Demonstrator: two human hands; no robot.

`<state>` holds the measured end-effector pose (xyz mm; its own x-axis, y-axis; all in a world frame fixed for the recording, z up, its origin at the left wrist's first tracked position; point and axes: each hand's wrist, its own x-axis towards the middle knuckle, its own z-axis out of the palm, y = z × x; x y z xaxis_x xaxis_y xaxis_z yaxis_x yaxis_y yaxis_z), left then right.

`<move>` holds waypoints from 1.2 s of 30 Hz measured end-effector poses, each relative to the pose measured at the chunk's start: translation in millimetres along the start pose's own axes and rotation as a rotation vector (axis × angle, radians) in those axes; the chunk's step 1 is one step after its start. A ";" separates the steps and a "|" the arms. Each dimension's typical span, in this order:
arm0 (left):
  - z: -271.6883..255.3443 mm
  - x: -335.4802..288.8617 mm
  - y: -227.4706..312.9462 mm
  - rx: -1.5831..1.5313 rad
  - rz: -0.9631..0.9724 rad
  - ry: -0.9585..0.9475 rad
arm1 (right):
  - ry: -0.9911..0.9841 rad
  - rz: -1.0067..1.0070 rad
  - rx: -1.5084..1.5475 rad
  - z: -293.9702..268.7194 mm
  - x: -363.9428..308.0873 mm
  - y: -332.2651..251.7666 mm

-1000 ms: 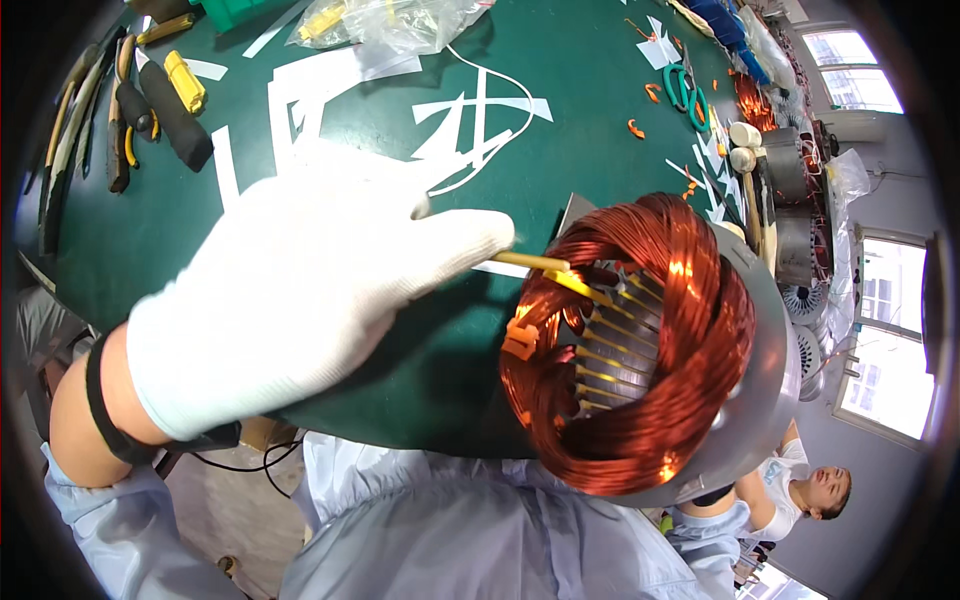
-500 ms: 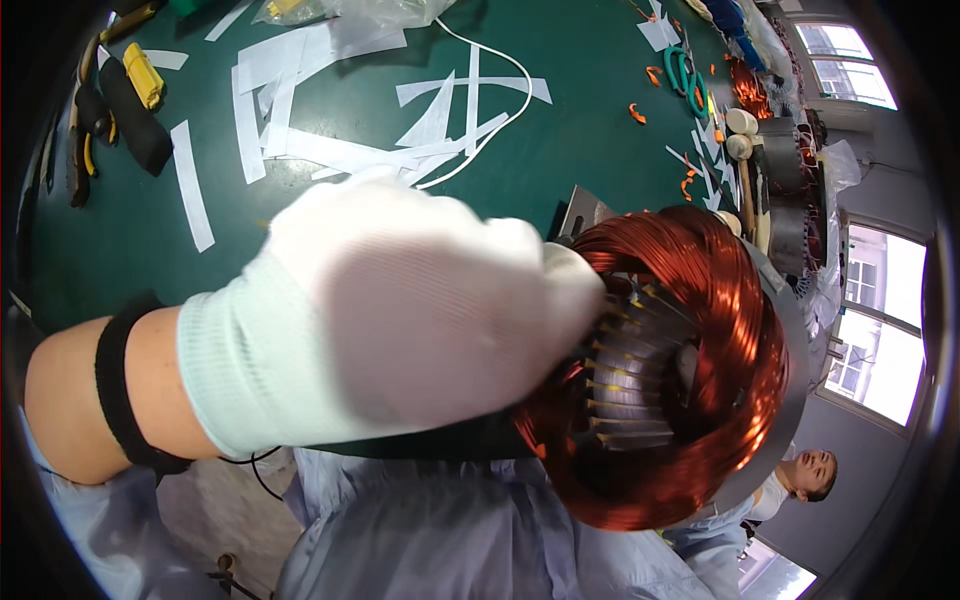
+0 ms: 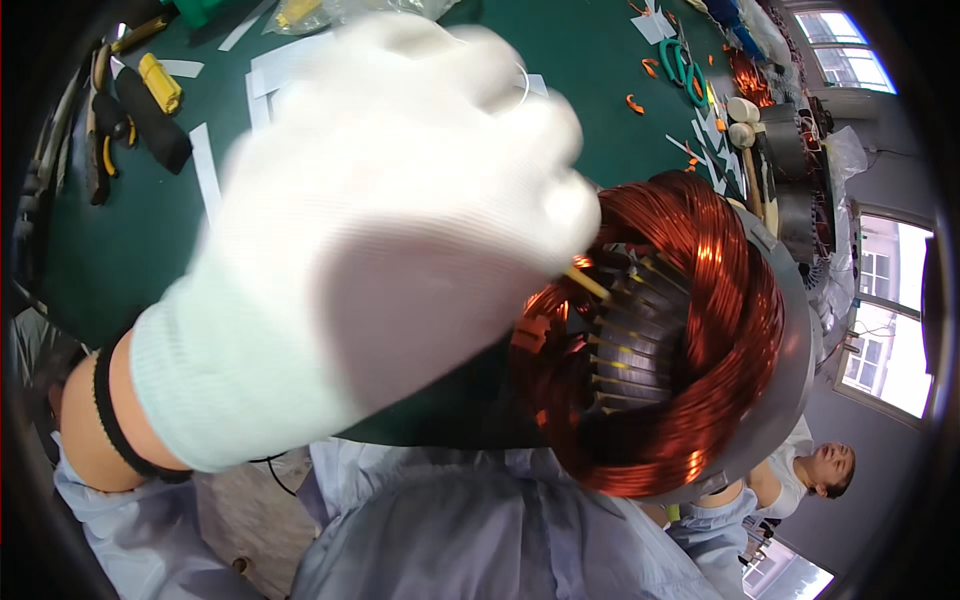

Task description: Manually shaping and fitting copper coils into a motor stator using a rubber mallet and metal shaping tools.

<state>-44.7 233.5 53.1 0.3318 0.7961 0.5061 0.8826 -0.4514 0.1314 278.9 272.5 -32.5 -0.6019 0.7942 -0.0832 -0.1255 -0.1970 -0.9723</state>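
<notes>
My left hand [image 3: 400, 200], in a white knit glove, is closed in a fist and fills the middle of the view. A narrow yellow strip [image 3: 590, 284] comes out from under its fingers and reaches toward the slots of a motor stator [image 3: 630, 360]. Thick bundles of red-brown copper winding [image 3: 735, 300] ring the stator's open end, and yellow edges line its slots. The stator stands tilted just right of the glove. My right hand does not show; a bit of bare forearm and a pale blue sleeve [image 3: 715, 525] appear below the stator.
White paper strips [image 3: 205, 170] lie on the green table [image 3: 110, 260]. Pliers and dark-handled tools [image 3: 150, 120] are at the far left. Teal scissors [image 3: 685, 72], mallets [image 3: 742, 120] and further stators [image 3: 790, 165] line the right side. Another person [image 3: 800, 475] is at the lower right.
My left hand has lifted away and back from the stator's slots, covering more paper strips. The yellow strip now shows between glove and slots. The view has shifted slightly.
</notes>
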 end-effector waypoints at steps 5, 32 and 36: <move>-12.2 -23.9 0.1 -0.831 -0.238 -0.177 | -0.034 0.028 0.071 -4.0 -0.7 16.9; -17.5 -61.7 10.5 -0.701 -0.574 -0.011 | -0.164 0.388 0.372 -35.2 17.4 58.1; -12.5 -54.3 17.5 -0.716 -0.813 -0.137 | -0.136 0.327 0.434 -34.1 11.3 52.7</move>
<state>-51.5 177.3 38.6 -0.1891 0.9807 -0.0497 0.4715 0.1351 0.8715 292.4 290.7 -92.1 -0.7565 0.5764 -0.3090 -0.2108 -0.6622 -0.7191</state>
